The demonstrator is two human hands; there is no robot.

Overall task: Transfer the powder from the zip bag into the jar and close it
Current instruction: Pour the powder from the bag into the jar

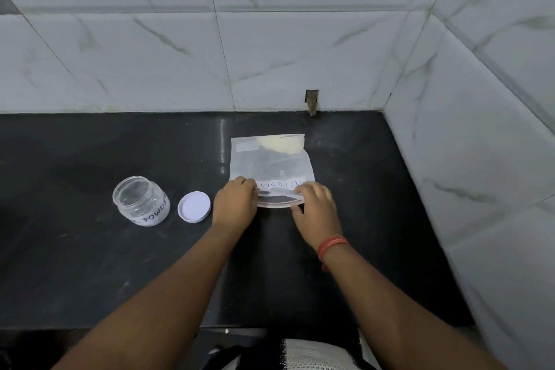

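Opening clear plastic zip bag (271,170) on black counter (120,264), right of empty glass jar (140,201) and white round lid (194,207) | left hand (235,204), right hand (315,209) pinching near mouth edge | advice: part seal slowly; keep pale powder (280,144) at far end

One head-worn wide-angle view looks forward and down onto the counter (90,264).
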